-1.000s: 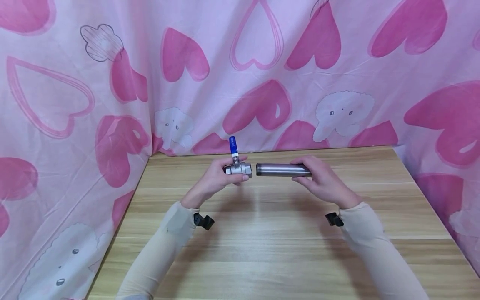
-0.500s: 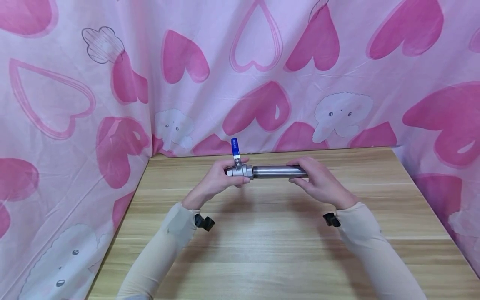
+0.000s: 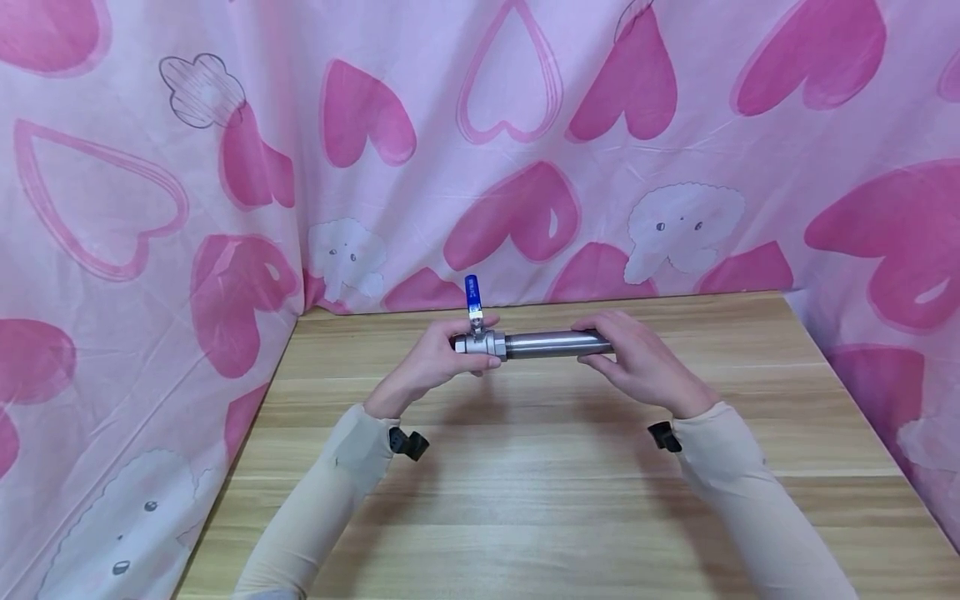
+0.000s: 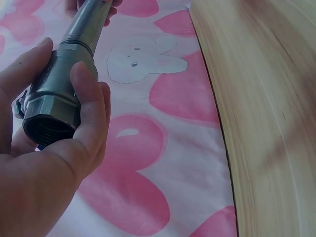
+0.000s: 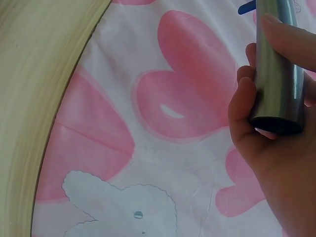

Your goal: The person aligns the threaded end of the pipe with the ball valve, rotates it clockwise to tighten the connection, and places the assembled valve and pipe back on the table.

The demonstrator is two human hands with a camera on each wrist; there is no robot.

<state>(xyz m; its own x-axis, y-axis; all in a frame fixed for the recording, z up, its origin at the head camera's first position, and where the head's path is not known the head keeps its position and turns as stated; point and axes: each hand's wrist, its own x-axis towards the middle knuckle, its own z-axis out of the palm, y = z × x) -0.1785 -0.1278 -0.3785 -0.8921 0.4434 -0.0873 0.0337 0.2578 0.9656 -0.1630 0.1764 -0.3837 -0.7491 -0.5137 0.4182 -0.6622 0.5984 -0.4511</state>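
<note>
Moved since the earlier frame: steel pipe (image 3: 551,344), brought leftward until its threaded end meets the ball valve (image 3: 487,344); the gap between them is closed. Both are held above the wood-grain table (image 3: 555,517), near its back edge, before the heart-print curtain (image 3: 420,33).

Grip, left hand (image 3: 435,354): thumb and fingers curled round the valve body, which is firmly pinched. Grip, right hand (image 3: 637,358): thumb and fingers closed about the outer part of the pipe; the plain rim is left bare in the right wrist view.

Joint: pipe thread (image 4: 81,39) is seen outside the valve's port in the left wrist view; how far it is engaged cannot be told. A faint angle between the two seems to be shown in the head view.

Handling, as judged: pipe and port are best kept in one line, the valve held still by its body rather than by the lever, and the pipe turned lightly; if binding is felt, it should be backed off and restarted.

Markings: blue lever handle (image 3: 472,293), pale lettering, too small to be read. No legible brand is found on pipe or valve body.
</note>
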